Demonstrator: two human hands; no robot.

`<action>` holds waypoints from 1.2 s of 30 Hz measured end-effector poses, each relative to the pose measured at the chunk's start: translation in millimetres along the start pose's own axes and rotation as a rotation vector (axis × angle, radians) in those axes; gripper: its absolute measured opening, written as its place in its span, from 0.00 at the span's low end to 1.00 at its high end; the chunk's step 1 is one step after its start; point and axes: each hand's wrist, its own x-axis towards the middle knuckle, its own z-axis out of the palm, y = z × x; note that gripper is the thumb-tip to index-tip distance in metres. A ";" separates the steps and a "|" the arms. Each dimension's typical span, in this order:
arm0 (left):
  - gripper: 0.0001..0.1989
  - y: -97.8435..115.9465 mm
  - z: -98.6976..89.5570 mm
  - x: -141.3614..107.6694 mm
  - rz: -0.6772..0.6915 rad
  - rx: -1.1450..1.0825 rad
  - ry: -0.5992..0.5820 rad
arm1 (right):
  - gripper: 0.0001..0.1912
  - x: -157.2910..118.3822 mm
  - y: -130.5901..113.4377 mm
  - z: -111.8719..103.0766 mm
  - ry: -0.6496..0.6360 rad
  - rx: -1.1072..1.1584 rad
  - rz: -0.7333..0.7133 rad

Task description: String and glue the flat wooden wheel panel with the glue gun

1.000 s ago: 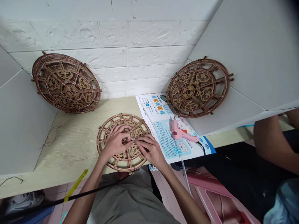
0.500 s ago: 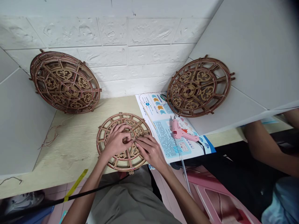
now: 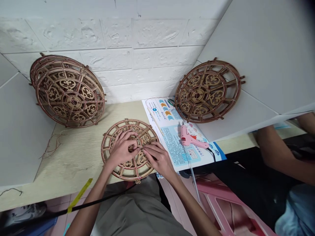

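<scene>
A round openwork wooden panel [image 3: 136, 172], with scrollwork cut-outs and reddish wire along its ring and spokes, lies flat near the table's front edge. My left hand [image 3: 124, 147] rests over its middle, thumb and index finger pinched at a thin wire near the hub. From the right, my right hand [image 3: 157, 157] has its fingertips closed on the same wire, almost touching the left ones. The wire's end is hidden among the fingers.
Similar round panels [image 3: 71, 95] lean in a stack at the left, and another panel [image 3: 209, 91] leans against the right divider. A pink glue gun [image 3: 190, 137] lies on a printed sheet [image 3: 172, 150]. Loose wire [image 3: 52, 146] lies left. A co-worker's arm [image 3: 278, 154] is at far right.
The front panel of the left stack has slipped down and tipped forward, away from those behind it. Both hands stay at the hub with barely any movement.
</scene>
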 end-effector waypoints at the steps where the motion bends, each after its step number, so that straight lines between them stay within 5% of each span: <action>1: 0.07 0.0 -0.2 0.0 0.001 -0.001 0.001 | 0.13 0.4 -0.3 -0.2 0.004 0.003 0.001; 36: 0.09 0.5 0.3 -1.8 0.019 0.028 0.009 | 0.12 2.7 0.5 -0.6 -0.005 0.059 0.042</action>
